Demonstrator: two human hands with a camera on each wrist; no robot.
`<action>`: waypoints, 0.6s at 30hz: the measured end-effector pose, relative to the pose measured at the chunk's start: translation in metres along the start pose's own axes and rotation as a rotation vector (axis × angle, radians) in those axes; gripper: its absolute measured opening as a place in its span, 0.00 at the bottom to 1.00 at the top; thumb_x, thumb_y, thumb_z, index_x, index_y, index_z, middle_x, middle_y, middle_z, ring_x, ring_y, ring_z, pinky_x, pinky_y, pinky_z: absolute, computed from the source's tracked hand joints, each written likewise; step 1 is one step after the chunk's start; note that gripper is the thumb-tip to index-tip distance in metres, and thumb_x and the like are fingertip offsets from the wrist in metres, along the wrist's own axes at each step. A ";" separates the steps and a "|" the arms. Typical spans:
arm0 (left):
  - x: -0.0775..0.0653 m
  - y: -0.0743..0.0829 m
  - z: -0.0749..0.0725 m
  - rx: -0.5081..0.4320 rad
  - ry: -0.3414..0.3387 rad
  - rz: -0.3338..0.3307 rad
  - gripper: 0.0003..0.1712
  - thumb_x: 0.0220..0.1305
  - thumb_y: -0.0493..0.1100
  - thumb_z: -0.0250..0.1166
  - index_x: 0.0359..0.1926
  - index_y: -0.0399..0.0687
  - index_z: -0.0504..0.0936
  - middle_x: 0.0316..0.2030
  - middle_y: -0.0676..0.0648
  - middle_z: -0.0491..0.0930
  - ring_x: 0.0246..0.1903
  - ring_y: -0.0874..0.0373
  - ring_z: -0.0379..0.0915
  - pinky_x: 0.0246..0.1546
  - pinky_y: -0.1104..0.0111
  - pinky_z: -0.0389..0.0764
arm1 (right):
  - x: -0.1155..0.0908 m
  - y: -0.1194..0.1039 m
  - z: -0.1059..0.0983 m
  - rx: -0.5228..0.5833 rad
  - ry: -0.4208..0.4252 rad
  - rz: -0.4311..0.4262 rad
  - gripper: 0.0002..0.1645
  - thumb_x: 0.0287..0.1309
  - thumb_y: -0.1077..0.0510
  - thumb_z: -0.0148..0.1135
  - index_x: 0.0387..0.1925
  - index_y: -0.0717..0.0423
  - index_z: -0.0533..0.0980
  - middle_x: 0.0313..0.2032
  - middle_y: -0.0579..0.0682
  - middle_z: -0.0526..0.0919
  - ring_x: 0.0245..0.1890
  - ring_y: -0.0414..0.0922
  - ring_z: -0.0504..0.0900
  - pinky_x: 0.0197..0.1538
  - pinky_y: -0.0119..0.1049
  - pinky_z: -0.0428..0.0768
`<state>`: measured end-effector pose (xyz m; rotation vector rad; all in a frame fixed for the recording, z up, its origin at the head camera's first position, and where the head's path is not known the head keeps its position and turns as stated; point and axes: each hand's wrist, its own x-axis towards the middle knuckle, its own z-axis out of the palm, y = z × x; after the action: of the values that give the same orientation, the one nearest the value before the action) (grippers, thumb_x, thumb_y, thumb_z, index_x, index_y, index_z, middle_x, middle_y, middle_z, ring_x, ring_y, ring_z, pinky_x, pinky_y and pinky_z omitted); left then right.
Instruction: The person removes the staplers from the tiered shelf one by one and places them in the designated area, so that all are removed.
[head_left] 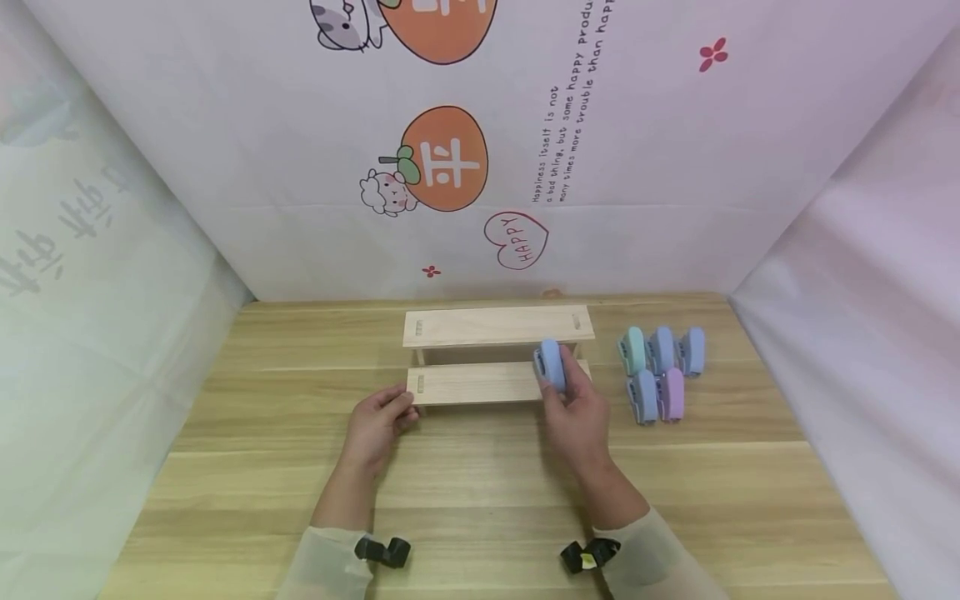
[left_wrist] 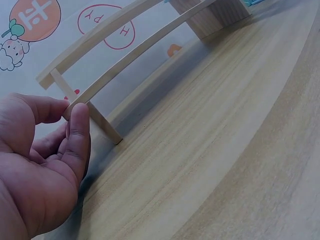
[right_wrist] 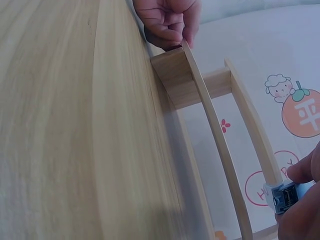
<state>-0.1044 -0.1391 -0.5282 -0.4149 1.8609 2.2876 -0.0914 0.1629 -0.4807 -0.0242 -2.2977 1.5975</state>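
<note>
A two-tier wooden rack (head_left: 480,383) of pale boards stands on the table. My left hand (head_left: 375,429) pinches the left end of its lower front board; the left wrist view has finger and thumb at the board's corner (left_wrist: 80,99). In my right hand (head_left: 581,417) is a small light-blue stapler (head_left: 551,365), gripped between thumb and fingers above the right part of that front board. The right wrist view shows the stapler's metal end (right_wrist: 285,196); the fingers hide part of its body. Whether it touches the rack, I cannot tell.
Right of the rack, several small staplers stand in two rows: a mint one (head_left: 633,350), a lilac one (head_left: 672,393) and blue ones (head_left: 661,350). The wood-grain table (head_left: 480,500) ends at a printed white cloth (head_left: 637,208) behind. White cloth also hangs at both sides.
</note>
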 end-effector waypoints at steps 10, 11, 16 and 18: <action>-0.002 0.001 0.000 -0.005 -0.002 0.004 0.24 0.73 0.37 0.66 0.64 0.28 0.75 0.59 0.36 0.73 0.46 0.53 0.79 0.51 0.69 0.87 | 0.004 0.006 -0.012 -0.024 0.018 0.045 0.36 0.69 0.66 0.64 0.75 0.57 0.66 0.73 0.51 0.69 0.73 0.51 0.68 0.75 0.48 0.68; -0.001 0.001 0.000 -0.008 -0.001 0.003 0.24 0.73 0.37 0.66 0.64 0.28 0.75 0.58 0.35 0.74 0.45 0.54 0.79 0.51 0.69 0.87 | 0.005 0.006 -0.014 -0.027 0.020 0.042 0.36 0.69 0.66 0.64 0.75 0.57 0.66 0.73 0.52 0.69 0.73 0.51 0.68 0.75 0.48 0.68; -0.001 0.000 0.000 -0.017 0.000 -0.002 0.23 0.73 0.37 0.65 0.63 0.28 0.75 0.56 0.36 0.74 0.43 0.55 0.80 0.51 0.70 0.87 | 0.005 0.008 -0.018 -0.035 0.035 0.019 0.35 0.68 0.67 0.64 0.75 0.57 0.67 0.72 0.53 0.71 0.73 0.50 0.68 0.75 0.47 0.67; -0.001 0.000 0.000 -0.014 0.001 -0.004 0.23 0.73 0.37 0.65 0.63 0.28 0.75 0.56 0.36 0.74 0.43 0.55 0.80 0.50 0.70 0.87 | 0.005 0.008 -0.019 -0.033 0.042 0.013 0.35 0.68 0.68 0.64 0.74 0.56 0.68 0.71 0.53 0.72 0.72 0.50 0.69 0.74 0.45 0.68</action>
<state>-0.1033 -0.1387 -0.5273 -0.4206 1.8444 2.2994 -0.0920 0.1843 -0.4811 -0.0802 -2.2965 1.5505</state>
